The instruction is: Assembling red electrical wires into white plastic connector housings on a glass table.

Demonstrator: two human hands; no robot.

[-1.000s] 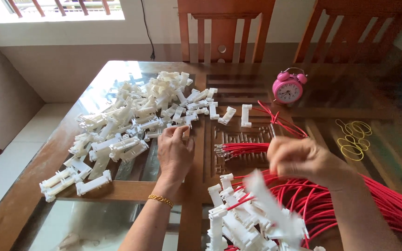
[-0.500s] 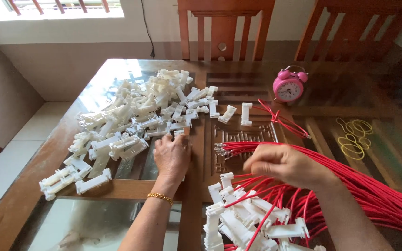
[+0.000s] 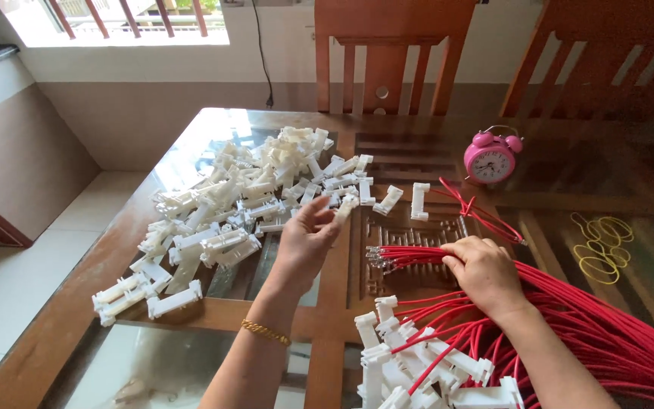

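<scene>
On the glass-topped desk (image 3: 191, 144) in front of me, my left hand (image 3: 306, 238) is raised just above the surface and pinches one white plastic connector (image 3: 344, 207) between thumb and fingertips. My right hand (image 3: 484, 273) rests on the bundle of red wires (image 3: 607, 333), fingers curled over the strands near their bare metal ends (image 3: 378, 257), which lie side by side pointing left; whether it pinches a single wire I cannot tell.

Progress, as I judge it:
- Done: a cluster of connectors already fitted with red wires (image 3: 418, 363) lies at the near edge, below my right hand.
- Left: a large heap of loose white connectors (image 3: 228, 204) spreads across the left half of the desk, with none wired. By that count, most of the work remains.

Beyond the wires stand a pink alarm clock (image 3: 490, 157) and some yellow rubber bands (image 3: 603, 242).
</scene>
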